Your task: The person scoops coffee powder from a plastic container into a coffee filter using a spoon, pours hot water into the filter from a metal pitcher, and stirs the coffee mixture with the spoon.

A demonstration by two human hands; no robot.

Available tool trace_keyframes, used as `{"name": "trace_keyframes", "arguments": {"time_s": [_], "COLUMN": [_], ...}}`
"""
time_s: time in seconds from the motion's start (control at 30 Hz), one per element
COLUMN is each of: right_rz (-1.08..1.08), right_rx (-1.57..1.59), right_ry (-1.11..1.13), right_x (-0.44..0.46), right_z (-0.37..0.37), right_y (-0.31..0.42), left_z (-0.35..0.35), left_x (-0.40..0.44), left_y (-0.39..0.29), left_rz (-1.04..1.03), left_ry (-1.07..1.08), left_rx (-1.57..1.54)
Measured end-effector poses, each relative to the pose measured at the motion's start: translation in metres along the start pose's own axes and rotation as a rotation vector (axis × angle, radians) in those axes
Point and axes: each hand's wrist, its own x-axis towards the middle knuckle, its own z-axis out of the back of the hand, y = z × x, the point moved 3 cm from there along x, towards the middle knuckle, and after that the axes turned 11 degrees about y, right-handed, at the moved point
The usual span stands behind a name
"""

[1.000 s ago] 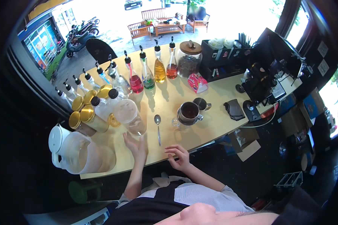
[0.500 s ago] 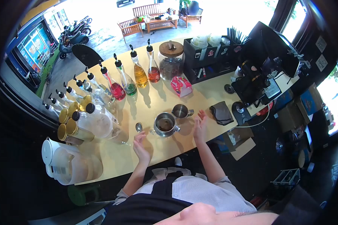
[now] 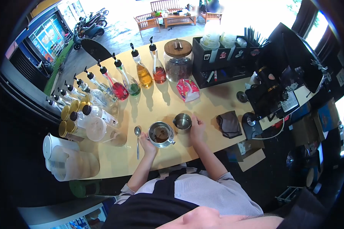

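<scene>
A round metal coffee filter (image 3: 166,144) with dark brown, wet-looking contents stands near the counter's front edge. What it rests on is mostly hidden beneath it. My left hand (image 3: 147,145) is closed at its left side, where a clear handle showed earlier. Just to the right is a small metal pitcher (image 3: 183,121), which looks empty inside. My right hand (image 3: 197,129) grips the pitcher's handle, fingers wrapped around it. Left of my left hand, a metal spoon (image 3: 137,139) lies on the counter.
Pump-topped syrup bottles (image 3: 144,76) line the far edge. Plastic jars (image 3: 97,128) and a pitcher (image 3: 68,162) stand left. Behind are a lidded jar (image 3: 178,63) and a pink packet (image 3: 188,91). A dark cloth (image 3: 229,124) and coffee machine (image 3: 269,91) are at right.
Both hands have closed in: the left onto the filter's left side, the right onto the small pitcher's handle. The filter sits turned and slightly shifted. The view has shifted a little.
</scene>
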Motion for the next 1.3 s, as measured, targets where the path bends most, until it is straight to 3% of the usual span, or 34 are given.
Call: {"name": "trace_keyframes", "arguments": {"time_s": [0.1, 0.2, 0.27, 0.37, 0.5, 0.57, 0.73, 1.1, 1.3], "right_rz": [-0.039, -0.073, -0.026, 0.115, 0.144, 0.179, 0.229, 0.413, 0.541], "right_rx": [0.095, 0.182, 0.151, 0.092, 0.062, -0.006, -0.117, -0.3, -0.411], "right_ry": [-0.002, -0.071, 0.078, 0.123, 0.254, 0.353, 0.457, 0.64, 0.666], "right_x": [0.01, 0.015, 0.019, 0.032, 0.04, 0.041, 0.037, 0.034, 0.033], "right_z": [0.005, 0.005, 0.005, -0.004, -0.015, -0.023, -0.042, -0.069, -0.077], "right_y": [-0.006, 0.012, 0.032, 0.06, 0.105, 0.125, 0.163, 0.175, 0.179], "left_z": [-0.004, -0.02, -0.019, -0.027, -0.012, -0.014, 0.005, -0.011, -0.007], "left_x": [-0.005, -0.01, -0.012, -0.014, -0.006, -0.004, 0.0, -0.013, -0.012], "left_y": [0.003, -0.008, -0.003, -0.006, 0.028, 0.023, 0.054, 0.019, 0.027], "left_rz": [0.04, 0.009, -0.012, -0.026, -0.02, -0.133, -0.021, -0.023, -0.021], "left_ry": [-0.079, -0.107, -0.11, -0.12, -0.137, -0.128, -0.072, -0.093, -0.01], "left_rx": [-0.086, 0.022, 0.076, 0.123, 0.068, 0.324, 0.078, 0.247, 0.093]}}
